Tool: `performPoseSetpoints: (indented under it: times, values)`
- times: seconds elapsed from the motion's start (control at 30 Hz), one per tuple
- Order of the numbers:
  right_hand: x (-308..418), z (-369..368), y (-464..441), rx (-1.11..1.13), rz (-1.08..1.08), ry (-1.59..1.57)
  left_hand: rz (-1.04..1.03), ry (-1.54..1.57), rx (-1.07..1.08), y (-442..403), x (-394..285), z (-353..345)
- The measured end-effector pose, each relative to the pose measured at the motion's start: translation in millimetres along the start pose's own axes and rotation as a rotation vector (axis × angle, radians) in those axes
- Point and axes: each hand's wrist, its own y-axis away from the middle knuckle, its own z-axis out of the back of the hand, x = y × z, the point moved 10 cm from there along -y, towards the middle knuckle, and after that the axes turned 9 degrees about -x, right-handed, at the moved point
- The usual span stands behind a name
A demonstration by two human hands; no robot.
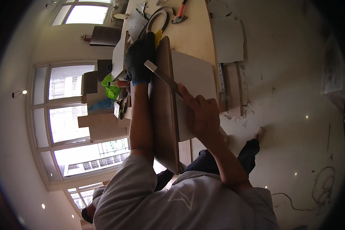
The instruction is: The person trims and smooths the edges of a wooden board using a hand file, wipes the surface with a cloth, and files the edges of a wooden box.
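Note:
My right hand (pixel 203 115), bare, is closed around a long flat strip-like tool (pixel 165 79) with a pale tip. The tool lies slantwise across the long edge of a brown board (pixel 163 115), its tip on the side of my left hand. In a dark glove with a blue cuff, my left hand (pixel 139 59) is at the upper part of the board's brown face. It looks closed, but its dark fingers blend together and what they hold is hidden. Something yellow (pixel 158 37) shows just beyond it. A pale panel (pixel 195 80) is on the board's other side.
On the wooden worktable (pixel 197 36) lie a hammer (pixel 179 18) with a red-orange handle and rolls of edge strip (pixel 159 19). A green bag (pixel 110 90) is at the left. Cardboard (pixel 230 40) and a cable (pixel 291 203) are on the floor. Another person (pixel 89 212) is partly visible lower left.

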Motion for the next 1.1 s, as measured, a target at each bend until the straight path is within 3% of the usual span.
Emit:
performPoseSetpoints:
  times: [0.03, 0.07, 0.13, 0.17, 0.23, 0.27, 0.4, 0.53, 0.57, 0.63, 0.67, 0.77, 0.87, 0.97, 1.1]
  values:
    - [-4.8, -3.9, -2.5, -0.002, -0.003, -0.021, 0.054, 0.037, 0.024, -2.2, 1.8, -3.2]
    - [-0.7, -1.4, 13.0, 0.053, 0.010, -0.004, -0.101, -0.035, 0.013, -1.1, -2.6, -13.1]
    - [11.2, 15.3, 69.0, 0.077, 0.068, -0.048, -0.069, 0.001, -0.030, -1.0, -2.2, -8.4]
    - [12.8, 15.8, 83.2, 0.232, -0.027, -0.117, -0.049, 0.016, -0.048, 0.7, -2.0, -5.6]
    - [11.2, 20.0, 71.4, 0.041, 0.056, -0.045, 0.314, 0.257, 0.001, 3.4, 20.3, -12.6]
    - [8.4, 11.8, 47.3, 0.065, 0.062, -0.010, 0.501, 0.370, 0.023, 11.7, 33.2, -15.5]
    - [-13.9, -14.1, -48.9, -0.002, 0.058, -0.010, 0.465, 0.430, -0.047, 23.3, 45.1, -20.3]
    - [-13.0, -6.5, 24.3, 0.143, 0.028, 0.029, 0.483, 0.360, 0.021, 14.1, 43.3, -23.2]
    - [-1.6, 7.0, 44.3, 0.068, 0.095, -0.024, 0.507, 0.304, 0.071, 12.3, 41.0, -22.0]
    - [0.4, 8.5, 50.0, 0.124, 0.036, -0.059, 0.587, 0.329, 0.067, 11.5, 39.8, -16.6]
    - [-3.4, 3.4, 27.8, 0.133, 0.039, -0.017, 0.623, 0.341, 0.072, 15.1, 40.0, -15.2]
    - [-18.7, -20.8, -73.3, 0.041, 0.104, 0.085, 0.519, 0.586, -0.169, 22.7, 40.2, -8.6]
    - [-40.5, -27.4, -103.1, -0.068, 0.069, -0.006, 0.481, 0.409, -0.141, 18.5, 40.8, -18.9]
    - [-60.8, -38.8, -60.6, 0.083, -0.007, 0.141, 0.606, 0.375, 0.015, 14.6, 41.4, -13.8]
    - [-46.9, -19.8, -19.3, 0.117, -0.033, 0.119, 0.509, 0.349, 0.027, 11.3, 28.9, -1.9]
